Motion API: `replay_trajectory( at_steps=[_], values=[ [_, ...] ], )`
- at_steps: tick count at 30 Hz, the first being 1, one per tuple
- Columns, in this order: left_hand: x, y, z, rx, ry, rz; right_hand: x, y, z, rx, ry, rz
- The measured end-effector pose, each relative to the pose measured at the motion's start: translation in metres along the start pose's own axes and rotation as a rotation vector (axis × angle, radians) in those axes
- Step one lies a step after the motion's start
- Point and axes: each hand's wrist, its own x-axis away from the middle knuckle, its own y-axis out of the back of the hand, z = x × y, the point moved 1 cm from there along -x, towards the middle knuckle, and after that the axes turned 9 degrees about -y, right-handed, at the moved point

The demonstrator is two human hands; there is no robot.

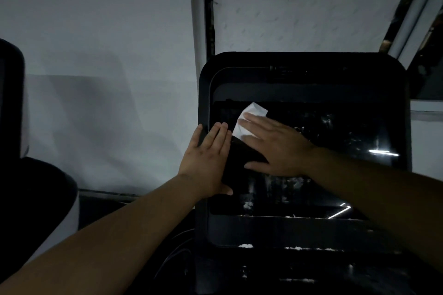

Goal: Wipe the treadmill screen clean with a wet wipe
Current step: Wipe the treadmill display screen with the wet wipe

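The dark treadmill screen fills the black console on the right, with pale smears and dusty streaks across its glass. A white wet wipe lies against the screen's upper left part. My right hand presses flat on the wipe with straight fingers, covering its lower half. My left hand rests flat on the console's left frame, fingers straight and the thumb on the screen's lower left.
The black console frame has a lower panel with white specks along its ledge. A white wall stands behind, with a window frame above. A dark rounded machine part sits at the far left.
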Motion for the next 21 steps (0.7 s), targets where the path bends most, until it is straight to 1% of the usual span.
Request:
replay_trajectory(
  at_steps=[4,7,8,10,11,14,16,18,21],
  values=[
    [-0.001,0.0,0.0,-0.008,0.005,0.009,0.052,-0.029,0.033,-0.059,0.07,-0.012],
    [-0.001,-0.002,0.0,-0.024,0.002,0.012,0.092,-0.047,0.055,-0.098,0.153,-0.078],
    [-0.001,-0.001,0.0,-0.028,0.001,0.018,0.096,-0.049,0.056,-0.094,0.18,-0.09],
    [-0.002,-0.001,-0.001,-0.027,0.002,0.024,0.086,-0.046,0.046,-0.066,0.215,-0.064],
    [-0.002,0.0,-0.001,-0.025,0.004,0.023,0.074,-0.041,0.036,-0.047,0.197,-0.049],
    [-0.001,0.001,-0.001,-0.024,0.011,0.027,0.033,-0.018,0.005,-0.015,0.031,-0.014],
    [0.001,0.002,-0.002,-0.028,0.012,0.035,0.024,-0.012,0.0,-0.033,-0.012,-0.014],
    [0.0,0.003,-0.002,-0.026,0.012,0.039,0.037,-0.022,0.014,-0.069,-0.017,-0.034],
    [0.0,0.002,-0.002,-0.025,0.013,0.04,0.077,-0.044,0.054,-0.136,0.008,-0.079]
  ],
)
